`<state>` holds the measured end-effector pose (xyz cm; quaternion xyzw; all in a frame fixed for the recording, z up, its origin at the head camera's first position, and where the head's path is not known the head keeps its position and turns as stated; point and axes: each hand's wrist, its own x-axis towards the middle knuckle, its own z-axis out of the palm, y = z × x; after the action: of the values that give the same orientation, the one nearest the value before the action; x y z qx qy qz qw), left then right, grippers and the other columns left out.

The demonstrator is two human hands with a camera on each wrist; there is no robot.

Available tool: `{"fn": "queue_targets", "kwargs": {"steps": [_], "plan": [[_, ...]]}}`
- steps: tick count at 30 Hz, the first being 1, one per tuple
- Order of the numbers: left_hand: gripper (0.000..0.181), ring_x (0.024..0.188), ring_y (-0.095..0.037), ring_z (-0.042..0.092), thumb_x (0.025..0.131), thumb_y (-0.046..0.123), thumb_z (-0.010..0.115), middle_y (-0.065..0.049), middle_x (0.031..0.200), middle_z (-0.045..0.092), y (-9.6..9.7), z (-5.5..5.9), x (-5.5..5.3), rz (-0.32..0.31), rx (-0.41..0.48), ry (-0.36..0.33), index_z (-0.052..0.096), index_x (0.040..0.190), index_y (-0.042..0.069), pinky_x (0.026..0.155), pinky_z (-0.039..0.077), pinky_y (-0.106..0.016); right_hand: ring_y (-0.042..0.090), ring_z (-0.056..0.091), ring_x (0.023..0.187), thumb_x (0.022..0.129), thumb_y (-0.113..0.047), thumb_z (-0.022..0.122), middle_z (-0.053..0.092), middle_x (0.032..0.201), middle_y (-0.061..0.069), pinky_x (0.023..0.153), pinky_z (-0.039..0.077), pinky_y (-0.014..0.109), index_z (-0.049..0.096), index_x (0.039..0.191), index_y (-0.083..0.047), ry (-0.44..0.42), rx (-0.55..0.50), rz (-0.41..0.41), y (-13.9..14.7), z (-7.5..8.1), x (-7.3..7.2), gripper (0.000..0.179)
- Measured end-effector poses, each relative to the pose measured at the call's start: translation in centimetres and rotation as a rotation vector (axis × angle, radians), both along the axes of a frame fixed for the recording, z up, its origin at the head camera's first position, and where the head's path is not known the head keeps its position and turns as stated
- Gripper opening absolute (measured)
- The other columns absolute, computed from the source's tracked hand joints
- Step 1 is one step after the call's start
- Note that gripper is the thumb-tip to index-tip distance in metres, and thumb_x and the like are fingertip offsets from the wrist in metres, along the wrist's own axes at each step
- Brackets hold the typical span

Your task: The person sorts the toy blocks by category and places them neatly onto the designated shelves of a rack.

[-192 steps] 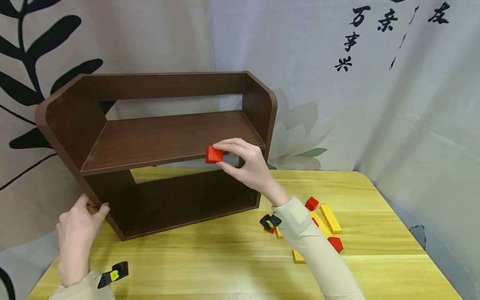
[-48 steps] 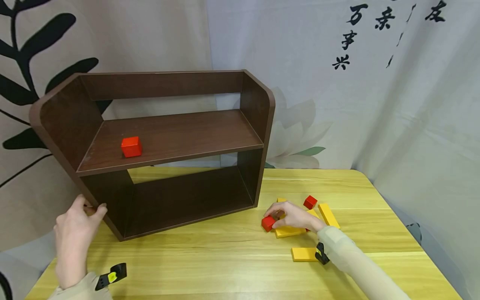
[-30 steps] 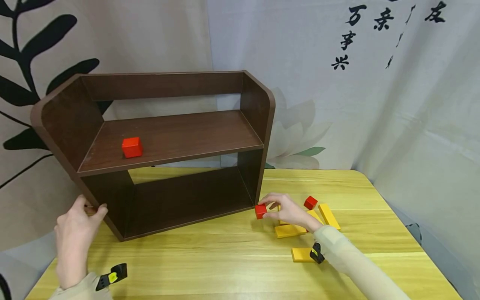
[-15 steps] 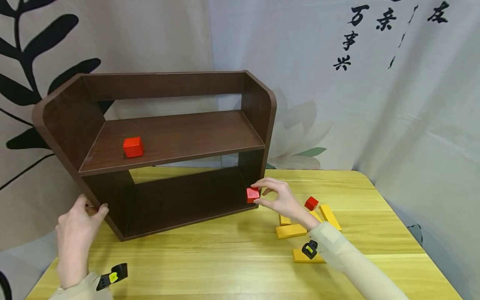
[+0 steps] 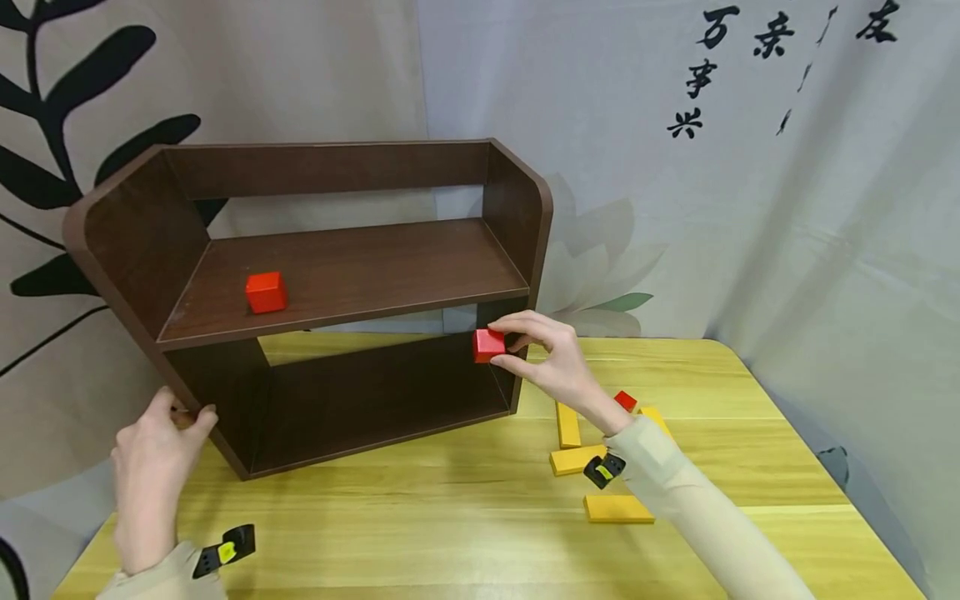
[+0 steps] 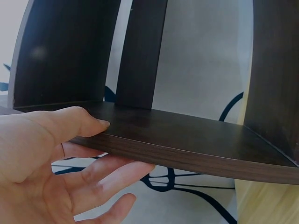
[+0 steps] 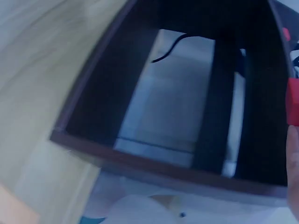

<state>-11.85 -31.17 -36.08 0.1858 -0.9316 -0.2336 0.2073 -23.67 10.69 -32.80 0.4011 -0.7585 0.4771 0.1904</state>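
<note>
A dark brown two-tier shelf [image 5: 360, 258] stands on the table. My left hand [image 5: 159, 467] grips its left side panel low down; in the left wrist view the thumb [image 6: 88, 122] lies on the panel's inner face and the fingers pass beneath its edge. Between thumb and fingertips my right hand [image 5: 551, 358] pinches a red cube [image 5: 488, 345], held up in front of the shelf's lower right part. At the right wrist view's edge, part of that cube [image 7: 293, 101] shows. Another red cube [image 5: 266, 292] sits on the upper shelf board, toward the left.
On the light wooden table [image 5: 420, 533], right of the shelf, lie several yellow blocks [image 5: 619, 509] and a red block [image 5: 626, 401], partly covered by the right forearm. A printed curtain [image 5: 637, 208] hangs behind.
One red cube came to rest on the upper board. My right hand then picked another from the table and raised it up and leftward. My left hand keeps its grip.
</note>
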Motion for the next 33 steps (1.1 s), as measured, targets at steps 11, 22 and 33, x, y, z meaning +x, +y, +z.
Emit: {"fn": "queue_targets", "kwargs": {"steps": [11, 22, 33], "plan": [[0.029, 0.063, -0.047, 0.054, 0.091, 0.025, 0.056, -0.028, 0.084, 0.062, -0.2, 0.0, -0.1, -0.013, 0.003, -0.016, 0.048, 0.092, -0.003, 0.053, 0.034, -0.044, 0.017, 0.063, 0.095, 0.074, -0.006, 0.079, 0.068, 0.108, 0.013, 0.075, 0.055, 0.028, 0.068, 0.11, -0.001, 0.142, -0.056, 0.097, -3.7, 4.2, -0.5, 0.037], [0.029, 0.062, -0.043, 0.054, 0.092, 0.025, 0.056, -0.028, 0.085, 0.062, -0.1, 0.1, 0.1, -0.007, 0.007, -0.031, 0.048, 0.093, -0.003, 0.051, 0.034, -0.038, 0.017, 0.064, 0.099, 0.076, -0.01, 0.078, 0.068, 0.11, 0.011, 0.077, 0.054, 0.024, 0.068, 0.111, -0.002, 0.138, -0.028, 0.102, -7.4, 5.6, -1.8, 0.037], [0.029, 0.059, -0.038, 0.054, 0.092, 0.026, 0.056, -0.026, 0.083, 0.062, 0.1, 0.2, 0.2, -0.002, 0.016, -0.04, 0.048, 0.093, -0.002, 0.048, 0.032, -0.034, 0.015, 0.066, 0.095, 0.08, -0.013, 0.075, 0.068, 0.115, 0.008, 0.078, 0.052, 0.018, 0.068, 0.113, -0.006, 0.056, 0.044, 0.02, -9.9, 6.3, -2.5, 0.034]]}}
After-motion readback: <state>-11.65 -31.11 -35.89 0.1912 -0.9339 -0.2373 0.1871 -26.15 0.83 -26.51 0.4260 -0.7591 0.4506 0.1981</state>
